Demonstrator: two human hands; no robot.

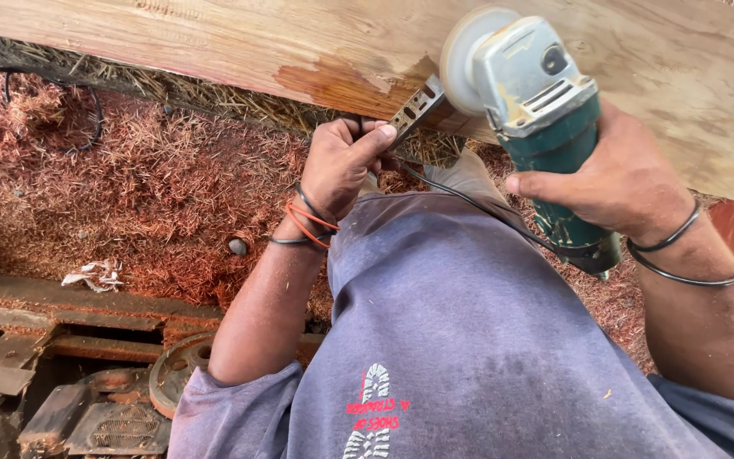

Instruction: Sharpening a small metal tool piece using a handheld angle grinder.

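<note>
I am seeing no packages, signs or screens here; only a printed emblem [375,414], white boot-sole shape with red lettering, is showing low on the wearer's grey-blue shirt [460,323].

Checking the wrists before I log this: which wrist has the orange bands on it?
The left hand, gripping the metal wrench, has orange bands among black ones. The right hand, holding the green grinder, has black bands only.
</note>
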